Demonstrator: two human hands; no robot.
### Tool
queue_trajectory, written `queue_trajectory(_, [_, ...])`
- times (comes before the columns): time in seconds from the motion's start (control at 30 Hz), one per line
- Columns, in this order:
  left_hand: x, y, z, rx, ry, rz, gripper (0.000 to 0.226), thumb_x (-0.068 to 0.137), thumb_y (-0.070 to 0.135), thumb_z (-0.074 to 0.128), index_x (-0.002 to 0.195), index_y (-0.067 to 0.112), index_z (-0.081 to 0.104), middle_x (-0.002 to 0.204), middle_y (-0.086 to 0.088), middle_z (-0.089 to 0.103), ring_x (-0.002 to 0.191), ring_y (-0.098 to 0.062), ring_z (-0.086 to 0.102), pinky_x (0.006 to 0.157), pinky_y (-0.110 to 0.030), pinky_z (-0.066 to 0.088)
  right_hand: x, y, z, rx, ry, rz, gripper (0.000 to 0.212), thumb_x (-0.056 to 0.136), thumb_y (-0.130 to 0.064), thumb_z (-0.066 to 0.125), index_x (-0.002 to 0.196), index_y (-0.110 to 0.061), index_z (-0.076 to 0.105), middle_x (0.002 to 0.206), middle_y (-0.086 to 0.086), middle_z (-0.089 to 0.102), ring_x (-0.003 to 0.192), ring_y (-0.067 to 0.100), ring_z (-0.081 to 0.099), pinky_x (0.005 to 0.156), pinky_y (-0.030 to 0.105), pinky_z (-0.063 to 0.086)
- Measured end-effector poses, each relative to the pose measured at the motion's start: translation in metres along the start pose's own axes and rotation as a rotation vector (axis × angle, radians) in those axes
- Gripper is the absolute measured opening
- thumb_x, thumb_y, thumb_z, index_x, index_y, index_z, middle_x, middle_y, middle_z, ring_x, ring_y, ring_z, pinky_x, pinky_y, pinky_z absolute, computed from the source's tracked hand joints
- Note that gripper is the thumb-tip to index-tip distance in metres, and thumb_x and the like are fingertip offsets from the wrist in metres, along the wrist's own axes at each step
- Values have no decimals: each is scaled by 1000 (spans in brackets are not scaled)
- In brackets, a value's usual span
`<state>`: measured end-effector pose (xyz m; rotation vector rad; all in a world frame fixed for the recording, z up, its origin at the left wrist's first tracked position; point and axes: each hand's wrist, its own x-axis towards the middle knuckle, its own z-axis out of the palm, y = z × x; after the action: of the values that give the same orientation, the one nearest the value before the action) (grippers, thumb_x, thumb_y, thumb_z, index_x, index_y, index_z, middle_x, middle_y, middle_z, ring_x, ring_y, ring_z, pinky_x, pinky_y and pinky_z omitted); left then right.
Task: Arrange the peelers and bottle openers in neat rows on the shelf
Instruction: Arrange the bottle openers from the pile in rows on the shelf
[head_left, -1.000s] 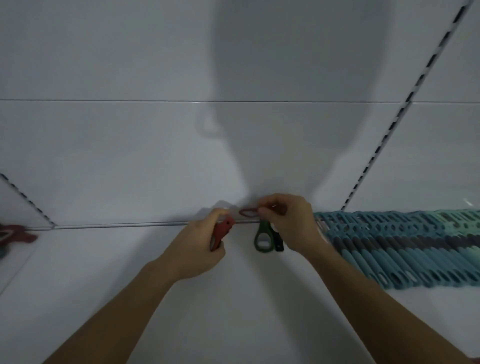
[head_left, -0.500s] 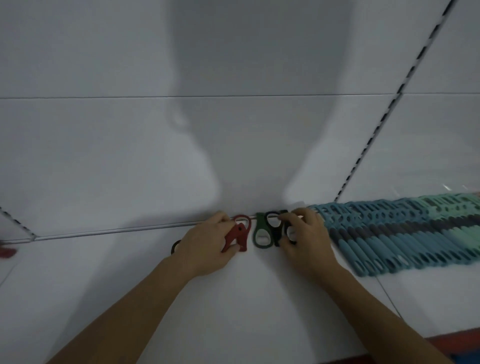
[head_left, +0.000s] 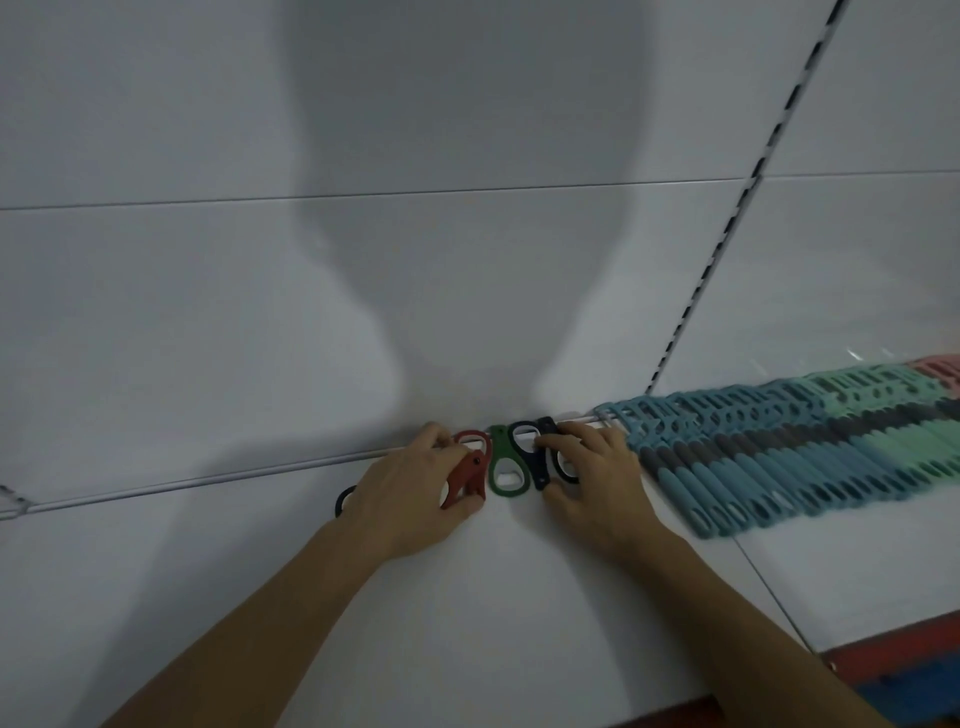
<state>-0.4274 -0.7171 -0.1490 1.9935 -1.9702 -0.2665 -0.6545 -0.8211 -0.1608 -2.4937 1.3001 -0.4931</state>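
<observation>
On the white shelf (head_left: 467, 597), against the back wall, lie a red bottle opener (head_left: 467, 470), a green one (head_left: 503, 462) and a dark navy one (head_left: 535, 452) side by side. My left hand (head_left: 410, 493) pinches the red opener between thumb and fingers. My right hand (head_left: 592, 467) rests its fingers on a black opener (head_left: 563, 465) at the right end of the group. Another dark opener (head_left: 343, 501) peeks out behind my left wrist. A long overlapping row of blue, teal and green peelers (head_left: 779, 457) runs off to the right.
The shelf's back wall has a slotted upright (head_left: 727, 223) rising diagonally at right. A shelf seam (head_left: 769, 587) runs toward the front edge, where a red and blue strip (head_left: 904, 670) shows at the lower right.
The view shifted; the openers now lie flat in a tighter line at the wall. My left hand slid the red opener up next to the green one, and my right hand moved onto the black one.
</observation>
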Motion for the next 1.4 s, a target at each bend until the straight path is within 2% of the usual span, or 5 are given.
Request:
queue_trajectory(0.47, [7,10,2,-160,71,-88,53,81,56,76,123,28,60,111,7,46,90,-14,58,78,-34,54,-1,-2,-2,8,1,-10,56,87,-29,65,142,-32,52,156,-1,37,140,28,31,114,51,31])
queue_trajectory(0.63, [9,13,-24,-1223,358,-301,32,81,16,68,113,16,67,81,-2,59,65,-17,56,58,-30,48,-2,-47,-19,470,62,-165,29,86,-36,72,112,-29,61,108,-7,65,94,6,62,78,21,51])
queue_trajectory(0.8, [2,25,-36,-2133,399,-410,23,91,5,60,113,13,64,75,-6,62,68,-21,63,65,-32,58,-3,-101,-12,878,-200,-94,42,73,-35,87,105,-31,59,100,-3,72,79,23,72,72,45,62])
queue_trajectory(0.97, [-11,19,-35,-2243,643,-593,15,101,13,48,104,13,62,79,-7,66,77,-26,72,82,-41,58,-9,-121,9,789,-66,-56,28,80,-23,82,106,-24,72,96,-10,74,83,13,73,75,41,62])
queue_trajectory(1.4, [-22,8,-33,-2324,597,-797,11,98,9,50,91,6,58,83,-15,66,73,-32,74,72,-49,63,-11,-118,0,794,-11,26,29,85,-1,77,100,-25,70,81,-6,74,71,11,70,68,26,59])
